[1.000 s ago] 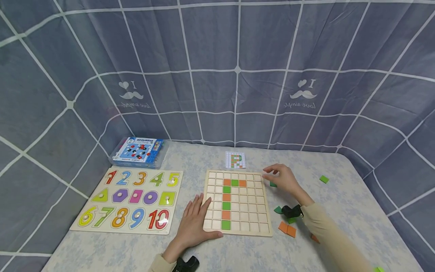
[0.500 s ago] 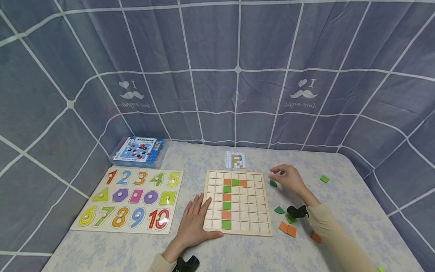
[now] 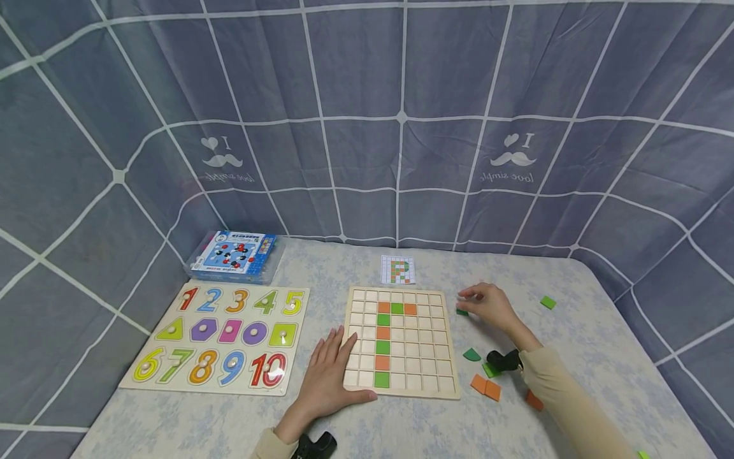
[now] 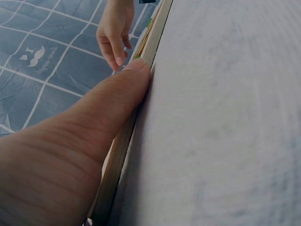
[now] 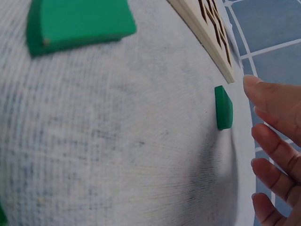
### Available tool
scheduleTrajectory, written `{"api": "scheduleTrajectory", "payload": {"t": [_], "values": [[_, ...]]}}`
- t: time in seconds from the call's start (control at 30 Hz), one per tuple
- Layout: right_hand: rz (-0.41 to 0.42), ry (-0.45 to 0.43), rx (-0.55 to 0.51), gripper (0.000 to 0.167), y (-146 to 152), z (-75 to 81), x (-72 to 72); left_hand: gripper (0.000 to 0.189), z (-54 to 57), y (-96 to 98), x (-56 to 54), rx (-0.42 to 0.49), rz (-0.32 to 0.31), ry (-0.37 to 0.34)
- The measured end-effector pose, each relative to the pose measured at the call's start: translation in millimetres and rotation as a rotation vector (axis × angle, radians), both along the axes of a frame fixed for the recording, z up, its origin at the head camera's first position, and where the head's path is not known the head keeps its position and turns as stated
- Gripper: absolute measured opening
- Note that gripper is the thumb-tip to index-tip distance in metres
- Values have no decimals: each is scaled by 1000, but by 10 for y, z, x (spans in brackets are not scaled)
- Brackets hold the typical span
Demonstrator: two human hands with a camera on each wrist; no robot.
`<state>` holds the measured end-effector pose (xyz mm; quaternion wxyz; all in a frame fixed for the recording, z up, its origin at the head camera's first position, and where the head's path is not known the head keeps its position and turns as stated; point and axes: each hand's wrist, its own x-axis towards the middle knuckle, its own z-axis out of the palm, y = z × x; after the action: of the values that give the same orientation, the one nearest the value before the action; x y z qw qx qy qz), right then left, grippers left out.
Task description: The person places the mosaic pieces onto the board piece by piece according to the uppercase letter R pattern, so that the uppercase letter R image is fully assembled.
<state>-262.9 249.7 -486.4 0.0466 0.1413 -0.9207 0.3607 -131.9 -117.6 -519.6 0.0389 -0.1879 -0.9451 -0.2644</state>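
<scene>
A wooden grid board [image 3: 424, 350] lies at the middle of the table, with orange and green square tiles in some of its cells. My left hand [image 3: 323, 379] rests spread at its front left corner, the fingers along the left side and the thumb [image 4: 113, 94] on the front edge. Beyond the board's right side, my right hand [image 3: 489, 305] hovers with parted fingers over a dark green rounded piece [image 3: 462, 312]. In the right wrist view a gap separates the fingers from that piece [image 5: 224, 108], and nothing is seen in the hand.
Another dark green piece [image 3: 472, 354], orange tiles [image 3: 485, 387] and a green tile [image 3: 490, 370] lie right of the board; one more green tile [image 3: 547, 302] lies farther right. A pattern card [image 3: 397, 270] sits behind. Leftward are a number puzzle [image 3: 213, 341] and a boxed set [image 3: 232, 256].
My right hand has drawn back from the board's right edge, slightly rightward, and come lower over the dark green piece. The left hand and board stay put.
</scene>
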Motion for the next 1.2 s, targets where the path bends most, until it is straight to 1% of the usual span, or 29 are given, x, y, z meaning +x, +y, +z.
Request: {"api": "scheduleTrajectory", "payload": {"t": [0.13, 0.5, 0.67, 0.87, 1.0, 1.2], "values": [[-6, -21, 5, 24, 3, -21, 5, 111, 3, -1, 0, 0, 0, -1], [12, -32, 32, 22, 5, -83, 14, 110, 3, 4, 4, 7, 2, -8], [3, -40, 40, 21, 0, -82, 22, 110, 0, 5, 3, 7, 2, -8], [-27, -69, 37, 20, -26, -69, 41, 110, -3, 3, 2, 7, -1, 13], [-25, -74, 23, 18, -32, -68, 47, 110, -4, 3, 1, 4, -3, 21], [-6, -66, 13, 15, -19, -79, 50, 110, 1, 4, 5, 11, -2, 14]]}}
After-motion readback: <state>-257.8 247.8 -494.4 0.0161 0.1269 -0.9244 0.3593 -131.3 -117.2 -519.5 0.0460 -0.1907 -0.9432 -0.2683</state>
